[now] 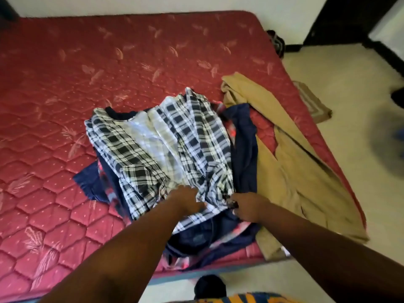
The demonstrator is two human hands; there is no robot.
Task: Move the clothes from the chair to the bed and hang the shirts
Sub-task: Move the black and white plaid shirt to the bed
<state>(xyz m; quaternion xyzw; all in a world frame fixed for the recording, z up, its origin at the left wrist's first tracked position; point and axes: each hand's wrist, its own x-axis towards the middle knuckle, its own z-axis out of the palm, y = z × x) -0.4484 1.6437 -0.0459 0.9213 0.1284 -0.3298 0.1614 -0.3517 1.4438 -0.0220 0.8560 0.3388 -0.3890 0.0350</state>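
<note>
The left hand (185,199) is a little below the centre of the frame. Its fingers are curled into the near edge of a black-and-white checked shirt (157,138) and they grip the cloth there. Just to the right of it, the right hand (249,206) pinches the same edge of the shirt; a small dark part of the cloth shows between its fingers. The two hands are close to each other but do not touch, and the fabric is bunched up between them. Both forearms come in from the lower edge of the frame.

The checked shirt lies spread on top of a pile of clothes in the middle of the frame, with its pale inner side turned up in the centre. Under it are dark blue garments (242,136), which show at the left, at the right and below the hands, and also some cloth with red in it; I cannot tell how many pieces are there. To the right of the pile a beige garment (290,171) lies along the right edge of the bed and partly hangs over it.

All these clothes are on a red quilted mattress (87,68), which fills the left and upper part of the frame. At the right is a pale floor (349,68).
</note>
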